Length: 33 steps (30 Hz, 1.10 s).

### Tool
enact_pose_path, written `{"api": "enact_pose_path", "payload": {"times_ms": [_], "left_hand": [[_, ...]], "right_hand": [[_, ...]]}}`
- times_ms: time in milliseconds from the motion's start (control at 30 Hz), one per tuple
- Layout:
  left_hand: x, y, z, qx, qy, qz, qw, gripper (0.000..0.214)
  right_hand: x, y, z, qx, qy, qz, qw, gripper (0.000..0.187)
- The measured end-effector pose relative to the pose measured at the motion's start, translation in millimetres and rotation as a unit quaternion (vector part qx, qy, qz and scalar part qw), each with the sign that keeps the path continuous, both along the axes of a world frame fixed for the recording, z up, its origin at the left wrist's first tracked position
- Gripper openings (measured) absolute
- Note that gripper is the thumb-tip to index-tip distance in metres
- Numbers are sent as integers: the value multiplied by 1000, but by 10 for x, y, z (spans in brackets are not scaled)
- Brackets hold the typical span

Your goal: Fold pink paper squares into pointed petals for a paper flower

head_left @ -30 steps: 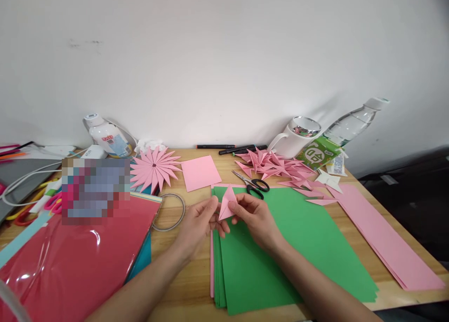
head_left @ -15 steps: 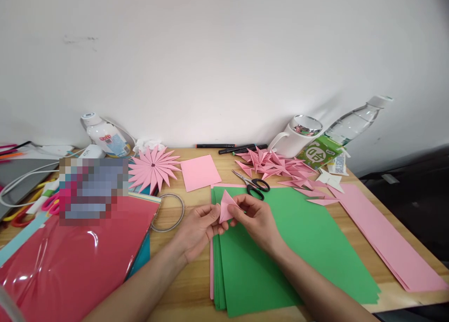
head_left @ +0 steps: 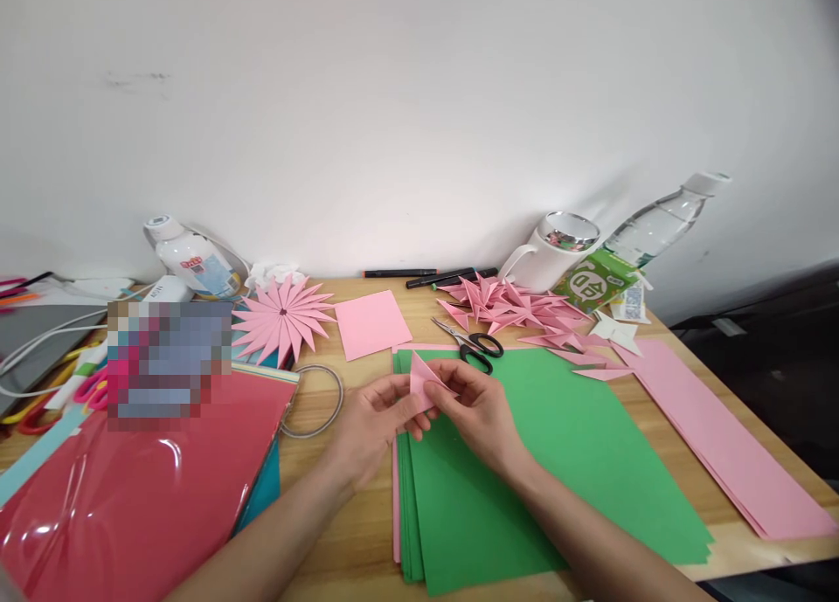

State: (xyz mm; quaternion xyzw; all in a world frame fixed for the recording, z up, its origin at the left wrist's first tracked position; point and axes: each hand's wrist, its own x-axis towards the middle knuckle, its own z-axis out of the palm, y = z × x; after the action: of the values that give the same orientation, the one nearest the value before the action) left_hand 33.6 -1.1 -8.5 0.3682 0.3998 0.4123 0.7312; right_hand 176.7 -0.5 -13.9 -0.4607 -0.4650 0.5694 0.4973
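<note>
A small folded piece of pink paper (head_left: 423, 378) is pinched between both hands, its point upward, above the green paper stack. My left hand (head_left: 386, 412) grips its left and lower side with thumb and fingers. From the right, my right hand (head_left: 473, 405) closes on the other side, with the thumb across the paper. Fingers cover part of the folds. Just behind the hands lie scissors (head_left: 477, 343) with black handles. Beneath is a stack of green paper (head_left: 564, 462), with pink sheets showing at its edge.
A pink pleated paper star (head_left: 283, 312) and a pink square (head_left: 373, 324) lie behind my left hand. Folded pink pieces (head_left: 511, 309) are piled near a white mug (head_left: 554, 248). Pink strips (head_left: 721, 436) lie right; a red plastic-covered pack (head_left: 150, 471) and tape roll (head_left: 340, 401) lie left.
The folded pink paper is turned slightly in the fingers, and my left thumb sits lower on it. Both hands still hold it. The whole view has shifted a little.
</note>
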Motion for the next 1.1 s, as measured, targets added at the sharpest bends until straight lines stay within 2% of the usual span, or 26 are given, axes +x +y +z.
{"api": "enact_pose_path", "payload": {"times_ms": [100, 267, 500, 633, 700, 800, 900, 1000, 1100], "left_hand": [[24, -32, 15, 68, 89, 40, 993, 26], [42, -61, 33, 95, 142, 111, 979, 17], [32, -52, -2, 122, 139, 120, 975, 7], [21, -45, -17, 123, 142, 129, 974, 7], [10, -34, -7, 120, 137, 113, 977, 8], [-6, -9, 31, 88, 98, 59, 990, 16], [-18, 15, 64, 3, 13, 19, 1000, 28], [-30, 29, 70, -74, -33, 5, 997, 30], [-42, 38, 64, -107, -40, 22, 993, 31]], "right_hand": [[-10, 11, 7, -28, 5, 14, 999, 32], [-12, 27, 1, -82, 46, 12, 995, 33], [-18, 22, -7, -71, 20, 0, 997, 36], [-21, 20, 8, -70, 46, 5, 996, 34], [-11, 25, 7, -74, 51, 0, 996, 33], [11, 33, 0, -67, 47, -11, 997, 32], [24, 32, -5, -52, 44, -22, 997, 32], [20, 22, -5, -49, 42, -19, 998, 32], [13, 15, 5, -43, 39, -5, 998, 31]]}}
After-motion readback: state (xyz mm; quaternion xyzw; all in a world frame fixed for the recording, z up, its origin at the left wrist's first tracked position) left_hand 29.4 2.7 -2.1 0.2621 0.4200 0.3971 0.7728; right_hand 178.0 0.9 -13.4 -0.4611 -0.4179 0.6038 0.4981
